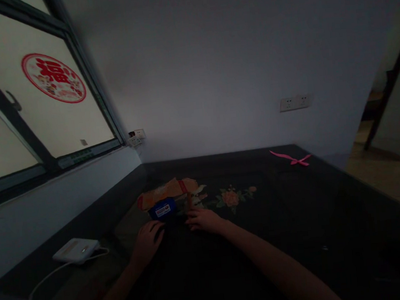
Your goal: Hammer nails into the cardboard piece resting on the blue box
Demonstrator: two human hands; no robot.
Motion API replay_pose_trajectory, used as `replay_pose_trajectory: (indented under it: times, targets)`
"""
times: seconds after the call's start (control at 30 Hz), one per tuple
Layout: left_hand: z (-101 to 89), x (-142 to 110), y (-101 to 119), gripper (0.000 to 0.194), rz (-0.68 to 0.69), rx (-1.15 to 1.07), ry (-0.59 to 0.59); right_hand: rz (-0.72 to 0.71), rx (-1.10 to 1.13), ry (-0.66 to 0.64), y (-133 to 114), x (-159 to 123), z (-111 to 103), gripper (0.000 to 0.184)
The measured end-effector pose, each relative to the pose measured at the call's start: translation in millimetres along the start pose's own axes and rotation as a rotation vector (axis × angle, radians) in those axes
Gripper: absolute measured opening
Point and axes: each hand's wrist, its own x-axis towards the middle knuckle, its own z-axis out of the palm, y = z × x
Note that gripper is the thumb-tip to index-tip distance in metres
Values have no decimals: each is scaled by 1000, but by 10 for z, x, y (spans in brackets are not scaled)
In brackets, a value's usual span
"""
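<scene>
The scene is dim, so small details are hard to make out. My left hand [147, 241] rests on the dark table with its fingers curved and the thumb apart, holding nothing that I can see. Just beyond its fingertips lies a small blue packet [163, 208] with a white and red label. My right hand [205, 219] is to the right of the packet, fingers bent together around the lower end of a thin brown stick-like piece [189, 200] that points up. Behind the packet lies a crumpled orange-brown wrapper [168, 192] with red bands.
On the table's left side sits a white device [76, 251] with a white cable. A pink ribbon [294, 161] lies at the back right. A flower print [231, 198] decorates the tabletop [269, 223]. The wall [209, 98] borders the far edge; a window [53, 120] is at left.
</scene>
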Motion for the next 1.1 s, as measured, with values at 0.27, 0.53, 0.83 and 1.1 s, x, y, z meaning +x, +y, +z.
replay_pose_trajectory:
  times: [0.27, 0.53, 0.83, 1.1]
  targets:
    - [77, -13, -83, 28, -44, 16, 18, 49, -95, 28, -206, 116, 117, 27]
    - [137, -30, -166, 27, -48, 25, 36, 102, -157, 28, -548, 138, 162, 28]
    - [-16, -8, 36, 27, -13, -33, -47, 100, -81, 9, -1031, 81, 220, 35]
    - [-75, -32, 180, 32, 341, -80, 59, 132, 34, -79, -940, 78, 196, 50]
